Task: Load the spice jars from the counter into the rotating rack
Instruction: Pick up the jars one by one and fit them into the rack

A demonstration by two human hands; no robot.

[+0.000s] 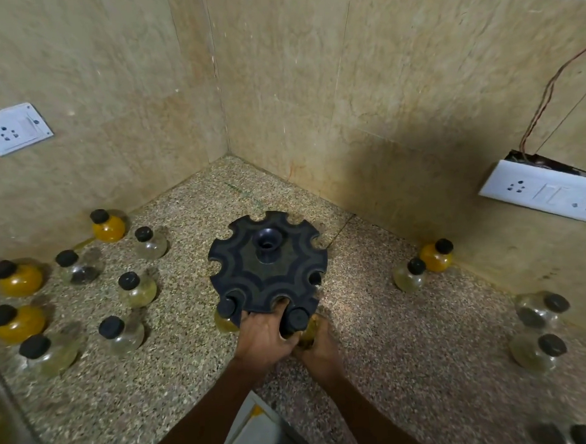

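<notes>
The black rotating rack (268, 268) stands in the counter's corner, its notched top seen from above. One jar (226, 313) hangs in a front-left notch. My left hand (262, 337) grips the rack's front edge, fingers curled into a notch. My right hand (318, 352) holds a black-capped jar with yellowish contents (301, 322) at the front-right notch, from below. Several round glass jars with black caps stand on the counter at left, such as an orange one (108, 226) and a clear one (120, 333). More stand at right, like the orange jar (436, 256).
Speckled granite counter (191, 382) meets two beige stone walls. A white socket plate (9, 129) is on the left wall; another (545, 191) with loose wires is on the right wall. Two dark jar caps (565, 435) show at the bottom right.
</notes>
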